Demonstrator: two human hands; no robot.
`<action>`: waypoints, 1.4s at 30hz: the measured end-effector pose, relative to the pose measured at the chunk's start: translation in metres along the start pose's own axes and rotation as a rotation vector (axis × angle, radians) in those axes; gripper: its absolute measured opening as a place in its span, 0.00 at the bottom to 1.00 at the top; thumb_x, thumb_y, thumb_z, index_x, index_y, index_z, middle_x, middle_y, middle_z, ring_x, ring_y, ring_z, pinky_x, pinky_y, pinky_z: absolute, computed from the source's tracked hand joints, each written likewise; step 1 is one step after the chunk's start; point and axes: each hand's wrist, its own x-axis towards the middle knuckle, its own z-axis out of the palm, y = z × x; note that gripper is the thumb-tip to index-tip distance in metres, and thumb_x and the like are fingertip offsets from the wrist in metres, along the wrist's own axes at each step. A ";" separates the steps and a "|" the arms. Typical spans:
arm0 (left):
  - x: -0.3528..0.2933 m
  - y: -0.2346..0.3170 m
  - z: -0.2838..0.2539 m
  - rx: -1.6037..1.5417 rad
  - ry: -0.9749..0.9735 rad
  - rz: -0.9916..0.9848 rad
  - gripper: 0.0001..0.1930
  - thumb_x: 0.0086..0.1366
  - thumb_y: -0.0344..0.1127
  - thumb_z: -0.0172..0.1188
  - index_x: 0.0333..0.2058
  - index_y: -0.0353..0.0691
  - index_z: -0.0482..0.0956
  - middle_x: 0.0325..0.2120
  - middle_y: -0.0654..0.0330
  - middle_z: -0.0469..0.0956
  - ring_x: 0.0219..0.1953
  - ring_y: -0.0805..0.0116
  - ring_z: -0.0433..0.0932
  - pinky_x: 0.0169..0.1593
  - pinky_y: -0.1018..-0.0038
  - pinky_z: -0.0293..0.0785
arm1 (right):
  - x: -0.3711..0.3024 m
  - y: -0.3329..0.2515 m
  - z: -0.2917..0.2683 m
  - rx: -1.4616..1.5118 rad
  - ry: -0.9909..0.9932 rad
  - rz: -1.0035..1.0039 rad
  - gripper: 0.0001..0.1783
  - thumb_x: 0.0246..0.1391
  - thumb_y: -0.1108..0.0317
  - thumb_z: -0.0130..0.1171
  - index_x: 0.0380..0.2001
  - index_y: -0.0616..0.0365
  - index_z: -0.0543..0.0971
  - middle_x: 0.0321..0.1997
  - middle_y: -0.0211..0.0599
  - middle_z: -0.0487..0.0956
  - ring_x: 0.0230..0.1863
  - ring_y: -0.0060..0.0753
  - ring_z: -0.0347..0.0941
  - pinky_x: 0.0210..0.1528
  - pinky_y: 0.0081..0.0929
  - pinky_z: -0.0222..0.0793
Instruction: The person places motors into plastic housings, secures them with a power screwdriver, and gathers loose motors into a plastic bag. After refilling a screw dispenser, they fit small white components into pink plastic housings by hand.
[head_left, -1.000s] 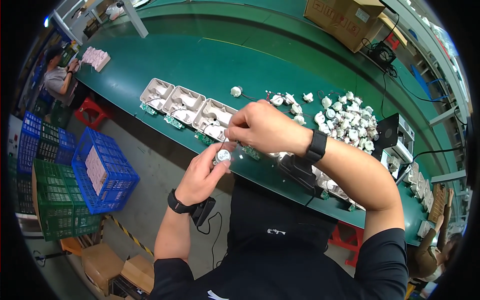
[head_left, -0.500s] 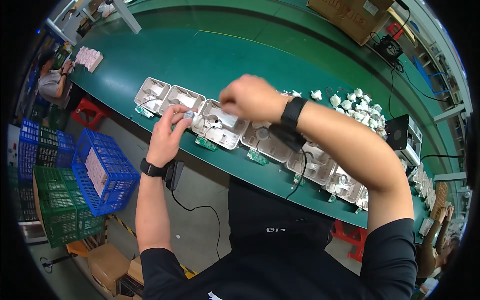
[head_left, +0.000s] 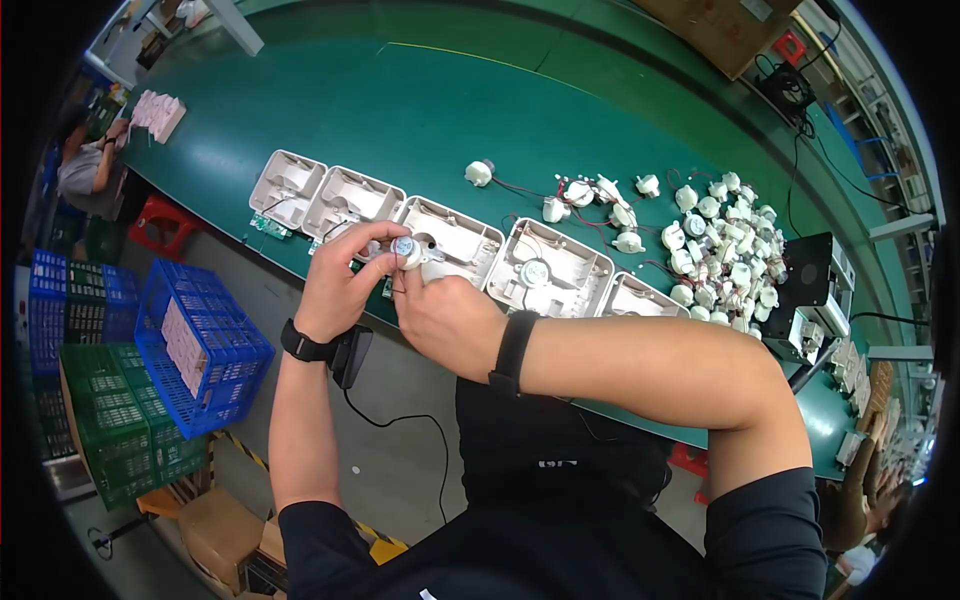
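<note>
The left hand (head_left: pixel 342 280) grips a round white part (head_left: pixel 405 250); the right hand (head_left: pixel 448 315), at its five o'clock, has an unclear grip.

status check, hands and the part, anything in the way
Left hand pinching small round white silver-faced motor. Right hand just below it, contact unclear. Hands partly hide open off-white rectangular plastic tray behind.
</note>
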 end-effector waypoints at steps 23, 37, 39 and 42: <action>0.026 -0.008 0.003 0.524 -0.158 0.463 0.17 0.50 0.31 0.69 0.41 0.43 0.81 0.41 0.60 0.81 0.48 0.58 0.77 0.50 0.64 0.73 | -0.022 0.041 -0.042 0.158 0.195 -0.216 0.10 0.50 0.67 0.56 0.34 0.61 0.72 0.30 0.46 0.78 0.18 0.39 0.75 0.20 0.34 0.71; 0.061 0.022 0.010 -0.166 0.003 -0.039 0.20 0.64 0.40 0.63 0.52 0.38 0.76 0.44 0.57 0.81 0.46 0.62 0.80 0.50 0.71 0.75 | 0.029 0.187 -0.008 0.454 -0.078 0.117 0.26 0.48 0.66 0.68 0.51 0.58 0.75 0.43 0.46 0.82 0.41 0.49 0.80 0.43 0.38 0.76; 0.078 0.028 0.023 -0.359 0.012 -0.192 0.20 0.67 0.42 0.62 0.52 0.36 0.76 0.44 0.57 0.81 0.45 0.64 0.80 0.49 0.72 0.75 | 0.024 0.183 -0.048 0.551 -0.090 0.152 0.27 0.47 0.64 0.70 0.51 0.59 0.75 0.43 0.46 0.82 0.41 0.47 0.80 0.43 0.37 0.76; 0.101 0.052 0.034 -0.688 -0.337 -0.229 0.22 0.70 0.47 0.57 0.50 0.33 0.76 0.41 0.57 0.81 0.44 0.71 0.80 0.47 0.74 0.75 | 0.012 0.179 -0.081 0.621 -0.063 0.195 0.29 0.46 0.63 0.71 0.52 0.60 0.74 0.43 0.45 0.82 0.40 0.43 0.80 0.43 0.36 0.76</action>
